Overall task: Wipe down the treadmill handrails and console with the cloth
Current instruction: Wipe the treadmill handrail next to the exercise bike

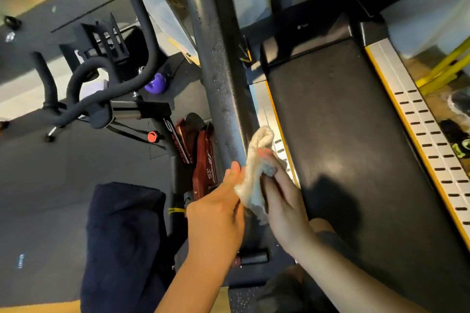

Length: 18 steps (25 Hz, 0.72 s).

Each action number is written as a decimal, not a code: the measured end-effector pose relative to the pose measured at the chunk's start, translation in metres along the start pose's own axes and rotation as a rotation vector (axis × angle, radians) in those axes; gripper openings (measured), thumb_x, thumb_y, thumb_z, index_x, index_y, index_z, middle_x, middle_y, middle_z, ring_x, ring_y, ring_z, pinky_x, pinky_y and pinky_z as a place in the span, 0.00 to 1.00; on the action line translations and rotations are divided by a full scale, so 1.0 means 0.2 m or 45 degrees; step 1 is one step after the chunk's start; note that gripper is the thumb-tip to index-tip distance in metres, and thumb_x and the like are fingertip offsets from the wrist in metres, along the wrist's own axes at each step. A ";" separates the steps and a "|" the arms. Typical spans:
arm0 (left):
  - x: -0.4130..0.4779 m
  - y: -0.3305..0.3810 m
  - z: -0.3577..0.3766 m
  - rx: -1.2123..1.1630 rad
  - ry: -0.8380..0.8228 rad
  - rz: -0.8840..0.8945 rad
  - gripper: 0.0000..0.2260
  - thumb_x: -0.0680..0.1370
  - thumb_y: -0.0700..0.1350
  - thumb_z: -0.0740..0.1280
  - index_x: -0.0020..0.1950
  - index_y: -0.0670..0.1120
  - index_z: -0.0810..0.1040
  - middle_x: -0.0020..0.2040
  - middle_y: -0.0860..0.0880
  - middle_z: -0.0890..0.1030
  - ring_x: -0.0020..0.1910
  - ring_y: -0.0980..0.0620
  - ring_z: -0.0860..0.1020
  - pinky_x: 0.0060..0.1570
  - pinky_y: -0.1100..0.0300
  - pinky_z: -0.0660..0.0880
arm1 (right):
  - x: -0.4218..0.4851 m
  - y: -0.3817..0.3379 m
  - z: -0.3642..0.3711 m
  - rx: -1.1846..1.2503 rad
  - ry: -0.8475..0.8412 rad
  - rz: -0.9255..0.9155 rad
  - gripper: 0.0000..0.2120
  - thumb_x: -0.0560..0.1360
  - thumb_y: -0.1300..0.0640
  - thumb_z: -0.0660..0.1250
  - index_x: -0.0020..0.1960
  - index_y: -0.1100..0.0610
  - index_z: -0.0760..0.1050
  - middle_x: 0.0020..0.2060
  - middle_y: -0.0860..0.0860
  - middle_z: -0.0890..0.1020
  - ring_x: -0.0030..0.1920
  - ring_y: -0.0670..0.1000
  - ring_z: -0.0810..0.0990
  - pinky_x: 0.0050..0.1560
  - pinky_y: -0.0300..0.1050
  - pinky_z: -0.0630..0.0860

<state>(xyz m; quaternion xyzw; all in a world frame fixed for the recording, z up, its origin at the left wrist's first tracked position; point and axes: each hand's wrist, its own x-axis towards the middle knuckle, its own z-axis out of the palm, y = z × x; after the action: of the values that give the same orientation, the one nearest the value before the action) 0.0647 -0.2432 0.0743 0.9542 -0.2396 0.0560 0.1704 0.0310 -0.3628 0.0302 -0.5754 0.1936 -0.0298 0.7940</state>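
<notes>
We note the cream terry cloth [255, 173] bunched against the grey treadmill handrail [218, 79], just left of the black running belt [343, 134]. The right hand [282, 206] grasps it with curled fingers. The left hand [216, 213] lies straight-fingered against its edge, gripping nothing. An exercise bike [101, 99] stands alongside.

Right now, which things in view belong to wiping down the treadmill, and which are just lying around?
For the job: cloth, gripped by the right hand and touched by the left hand; handrail; treadmill.
Lying about: exercise bike; purple kettlebell.
</notes>
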 end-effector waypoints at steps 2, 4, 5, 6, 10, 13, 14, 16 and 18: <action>0.01 0.01 -0.01 -0.042 -0.024 0.001 0.16 0.72 0.45 0.71 0.60 0.50 0.83 0.50 0.54 0.86 0.37 0.55 0.81 0.37 0.76 0.63 | 0.17 -0.04 0.03 -0.104 -0.018 0.022 0.17 0.82 0.49 0.56 0.64 0.27 0.67 0.63 0.37 0.73 0.62 0.33 0.71 0.56 0.27 0.67; 0.01 0.02 -0.01 -0.082 -0.018 0.008 0.16 0.73 0.46 0.71 0.60 0.52 0.82 0.53 0.53 0.85 0.53 0.64 0.78 0.45 0.77 0.66 | 0.39 -0.09 0.04 -0.085 0.041 0.073 0.16 0.79 0.45 0.57 0.63 0.28 0.70 0.65 0.42 0.73 0.62 0.35 0.72 0.60 0.33 0.68; 0.01 0.02 -0.01 -0.095 -0.005 0.008 0.17 0.72 0.47 0.71 0.61 0.50 0.82 0.57 0.51 0.84 0.58 0.68 0.72 0.48 0.76 0.66 | 0.47 -0.09 0.04 -0.041 0.068 0.095 0.16 0.80 0.45 0.57 0.65 0.32 0.71 0.65 0.41 0.73 0.61 0.35 0.72 0.61 0.36 0.68; 0.00 0.01 0.00 -0.097 0.003 0.008 0.17 0.73 0.48 0.70 0.62 0.49 0.82 0.59 0.50 0.83 0.60 0.69 0.69 0.48 0.75 0.68 | 0.49 -0.10 0.04 -0.029 0.085 0.117 0.16 0.82 0.45 0.56 0.68 0.36 0.70 0.64 0.40 0.73 0.60 0.34 0.72 0.60 0.36 0.67; 0.01 0.01 -0.01 -0.065 -0.044 -0.013 0.18 0.74 0.50 0.68 0.63 0.50 0.81 0.61 0.51 0.82 0.52 0.61 0.80 0.37 0.72 0.71 | 0.16 -0.05 -0.03 -0.012 0.031 0.347 0.13 0.82 0.44 0.50 0.60 0.33 0.70 0.55 0.37 0.74 0.50 0.35 0.74 0.44 0.29 0.67; 0.01 0.02 -0.02 -0.121 -0.050 -0.041 0.17 0.76 0.50 0.65 0.63 0.50 0.82 0.62 0.51 0.81 0.55 0.61 0.78 0.45 0.76 0.67 | -0.01 -0.03 -0.04 -0.004 -0.005 0.297 0.13 0.82 0.47 0.53 0.58 0.29 0.68 0.54 0.32 0.75 0.53 0.31 0.76 0.47 0.27 0.71; 0.00 0.02 -0.02 -0.114 -0.048 -0.036 0.16 0.76 0.50 0.64 0.62 0.51 0.82 0.61 0.51 0.82 0.53 0.58 0.78 0.45 0.79 0.65 | 0.03 -0.04 -0.03 -0.029 -0.010 0.243 0.14 0.83 0.48 0.54 0.59 0.29 0.68 0.56 0.33 0.75 0.55 0.32 0.75 0.50 0.28 0.70; 0.01 0.01 -0.03 -0.067 -0.047 -0.003 0.12 0.74 0.49 0.68 0.58 0.54 0.82 0.57 0.50 0.84 0.48 0.55 0.79 0.43 0.84 0.63 | 0.20 -0.05 0.00 -0.128 -0.005 0.136 0.14 0.82 0.47 0.54 0.62 0.29 0.69 0.62 0.39 0.73 0.60 0.36 0.73 0.55 0.33 0.69; 0.02 0.01 -0.03 -0.079 -0.045 0.008 0.16 0.72 0.46 0.72 0.59 0.51 0.83 0.56 0.49 0.84 0.50 0.60 0.80 0.49 0.83 0.64 | 0.35 -0.05 0.03 -0.132 0.044 0.076 0.17 0.79 0.43 0.52 0.66 0.33 0.68 0.68 0.45 0.71 0.64 0.43 0.72 0.60 0.39 0.71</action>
<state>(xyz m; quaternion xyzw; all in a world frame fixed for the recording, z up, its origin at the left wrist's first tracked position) 0.0666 -0.2450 0.0810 0.9485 -0.2471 0.0322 0.1953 0.0997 -0.3791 0.0214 -0.6092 0.2256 -0.0061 0.7602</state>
